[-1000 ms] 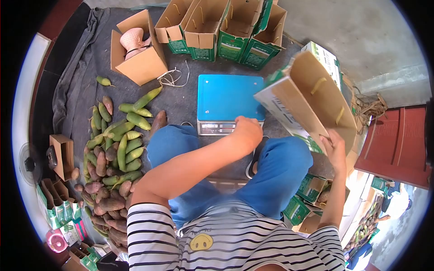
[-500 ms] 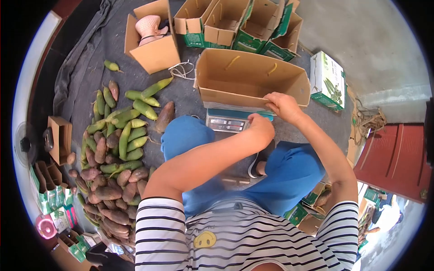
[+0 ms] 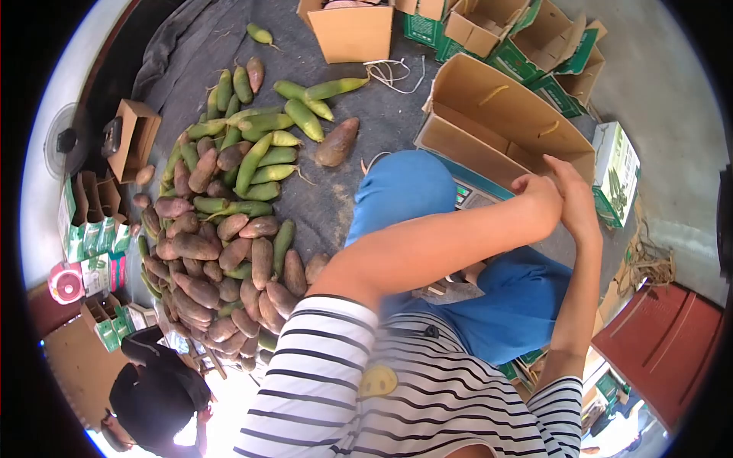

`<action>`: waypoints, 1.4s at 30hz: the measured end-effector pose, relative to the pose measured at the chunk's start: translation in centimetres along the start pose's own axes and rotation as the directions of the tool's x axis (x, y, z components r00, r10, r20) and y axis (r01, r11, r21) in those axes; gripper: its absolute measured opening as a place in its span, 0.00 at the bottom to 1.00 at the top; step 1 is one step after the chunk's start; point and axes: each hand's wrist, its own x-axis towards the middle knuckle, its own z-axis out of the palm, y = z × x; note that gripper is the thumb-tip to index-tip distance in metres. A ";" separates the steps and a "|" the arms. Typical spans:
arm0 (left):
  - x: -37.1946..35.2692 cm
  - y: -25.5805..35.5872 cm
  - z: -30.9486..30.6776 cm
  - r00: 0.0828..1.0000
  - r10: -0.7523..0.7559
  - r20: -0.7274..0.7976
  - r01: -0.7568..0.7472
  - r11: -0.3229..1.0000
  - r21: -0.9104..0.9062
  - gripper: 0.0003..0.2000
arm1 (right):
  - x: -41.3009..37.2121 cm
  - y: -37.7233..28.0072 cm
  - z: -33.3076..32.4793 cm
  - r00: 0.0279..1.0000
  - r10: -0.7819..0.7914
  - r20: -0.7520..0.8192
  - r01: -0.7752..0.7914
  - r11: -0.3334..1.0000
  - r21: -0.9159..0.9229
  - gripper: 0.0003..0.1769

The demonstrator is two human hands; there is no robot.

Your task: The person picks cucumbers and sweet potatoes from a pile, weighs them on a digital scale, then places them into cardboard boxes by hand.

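Observation:
A long open cardboard box (image 3: 462,126) with yellow cord handles stands on a digital scale (image 3: 467,195), its lit display partly hidden by my knee and forearm. My left hand (image 3: 540,200) reaches across to the box's near right side, its fingers curled; I cannot tell what is in them. Right beside it, overlapping in this view, my right hand (image 3: 578,197) has its fingers stretched out toward the box's inside at the near rim. The visible floor of the box is bare cardboard.
Green radishes (image 3: 256,164) and reddish-brown root vegetables (image 3: 195,246) lie heaped on the dark ground cloth at left. Open green cartons (image 3: 534,38) line the back. A printed carton (image 3: 617,172) stands right of the box. A person in black (image 3: 156,397) is at lower left.
The view has swung left, so the box sits farther right. My left hand has moved from the scale's edge up beside my right hand. My right hand's fingers have straightened.

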 end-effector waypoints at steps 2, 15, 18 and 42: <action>-1.0 -1.0 -2.2 0.996 -0.051 -0.072 0.047 0.997 -0.061 0.24 | 0.6 0.6 -0.1 0.989 0.100 0.113 -0.100 0.995 -0.001 0.24; -16.3 -18.8 10.2 0.314 -0.665 -0.678 0.192 0.744 -0.641 0.15 | 1.3 -0.1 3.0 0.984 -0.086 0.153 0.114 0.976 -0.188 0.23; -20.3 -21.4 21.9 0.409 -0.839 -0.360 0.631 0.545 -0.552 0.19 | 1.7 -0.1 3.4 0.981 -0.080 0.177 0.117 0.971 -0.207 0.20; -42.8 -22.2 49.9 -0.135 -0.881 0.454 0.901 -0.300 -0.313 0.41 | 2.2 0.5 4.2 0.979 -0.029 0.201 0.052 0.993 -0.110 0.17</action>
